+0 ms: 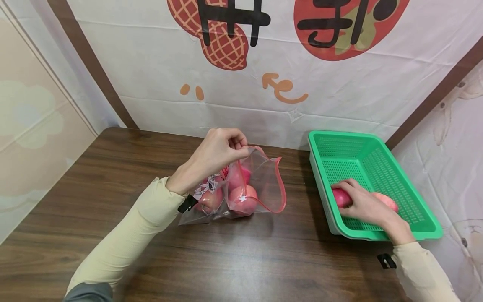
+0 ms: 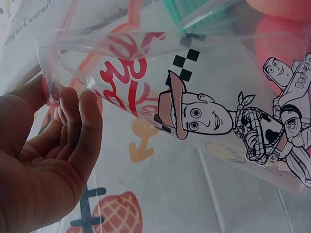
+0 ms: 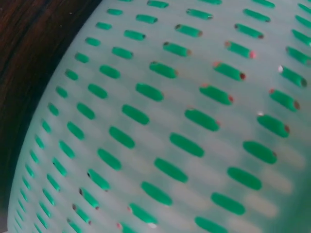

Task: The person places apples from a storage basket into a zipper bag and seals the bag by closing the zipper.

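My left hand (image 1: pixel 219 149) pinches the red-edged rim of a clear zip bag (image 1: pixel 268 184), holding its mouth up toward the right. Several pinkish-red apples (image 1: pixel 244 199) sit inside the bag on the table. In the left wrist view, the thumb and fingers (image 2: pixel 88 128) are at the bag's edge, beside its printed cartoon figures (image 2: pixel 209 116). Down in the green basket (image 1: pixel 373 137), my right hand (image 1: pixel 364 205) grips a dark pink apple (image 1: pixel 341 198) by the left wall. Another apple (image 1: pixel 388 202) lies partly hidden beneath that hand.
Brown wood-grain table (image 1: pixel 241 264) carries the bag and basket. A white printed cloth (image 1: pixel 241 105) hangs behind, with more cloth at both sides. In the right wrist view, the basket's perforated wall (image 3: pixel 160 121) fills nearly everything, and the right hand is out of sight.
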Demonstrator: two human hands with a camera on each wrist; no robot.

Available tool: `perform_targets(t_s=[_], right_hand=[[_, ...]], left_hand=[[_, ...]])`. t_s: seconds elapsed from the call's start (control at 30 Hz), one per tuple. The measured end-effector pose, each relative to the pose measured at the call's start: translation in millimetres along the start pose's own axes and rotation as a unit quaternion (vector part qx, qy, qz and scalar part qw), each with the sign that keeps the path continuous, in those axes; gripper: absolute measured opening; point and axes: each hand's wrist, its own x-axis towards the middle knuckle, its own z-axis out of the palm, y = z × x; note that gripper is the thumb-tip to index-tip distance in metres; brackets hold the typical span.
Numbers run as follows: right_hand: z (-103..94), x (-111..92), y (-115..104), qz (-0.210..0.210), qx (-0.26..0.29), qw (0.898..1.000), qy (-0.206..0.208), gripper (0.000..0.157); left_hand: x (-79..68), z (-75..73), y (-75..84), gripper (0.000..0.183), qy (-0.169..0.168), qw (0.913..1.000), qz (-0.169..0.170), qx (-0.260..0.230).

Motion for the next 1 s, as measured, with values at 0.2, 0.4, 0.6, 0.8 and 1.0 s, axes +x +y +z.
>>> perform_targets(t_s=[0.2,0.4,0.6,0.8,1.0], right_hand=[[-5.5,-2.3,-0.3,0.003,0.006,1.000,0.023,0.061],[-12.0,-3.7,-0.8,0.024,0.003,1.000,0.019,0.062],[-22.0,-3.8,-5.7,0.020,-0.001,0.999,0.042,0.062],[-33.3,-3.8,-11.9,0.020,-0.005,0.998,0.064,0.066],[-40.0,-1.2,-18.1,0.009,-0.011,0.996,0.089,0.067]], left_hand=[[0.4,-0.1,0.5,0.006,-0.001,1.0000,0.001,-0.004],[-0.4,0.1,-0.3,0.004,-0.004,1.0000,-0.002,-0.005],[-0.7,-0.2,-0.8,0.003,-0.006,0.9999,-0.007,-0.009],[-0.8,-0.9,-0.5,0.003,-0.008,0.9999,-0.005,-0.014],[-1.9,-1.3,-0.8,0.003,-0.009,0.9999,-0.006,-0.011]])
